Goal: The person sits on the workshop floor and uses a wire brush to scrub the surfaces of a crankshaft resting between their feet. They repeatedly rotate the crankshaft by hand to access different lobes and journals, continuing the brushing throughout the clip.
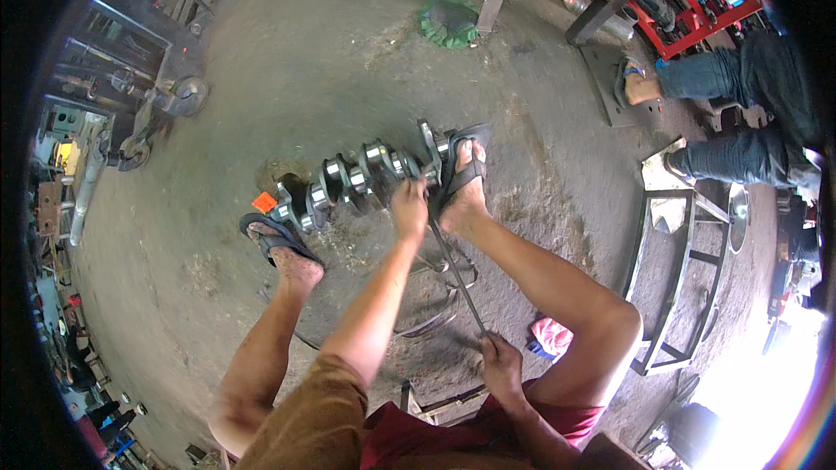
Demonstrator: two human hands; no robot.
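A steel crankshaft [357, 177] with bright journals lies on the floor between my sandalled feet. My left hand [409, 207] is closed at its near side, toward the right end, around the upper end of a thin dark rod [459, 278]. From there the rod slants down to the right. Closer to my body, my right hand [502, 369] grips the rod's lower end. The left fingers hide the rod's tip, so I cannot tell whether it touches the crankshaft.
An orange piece [264, 202] sits by the crankshaft's left end. Loose bands [427, 324] and a pink-and-blue cloth [552, 336] lie near my legs. A metal frame [679, 278] stands at right, close to another person's legs [727, 157]. A green-rimmed round object [448, 22] lies farther off.
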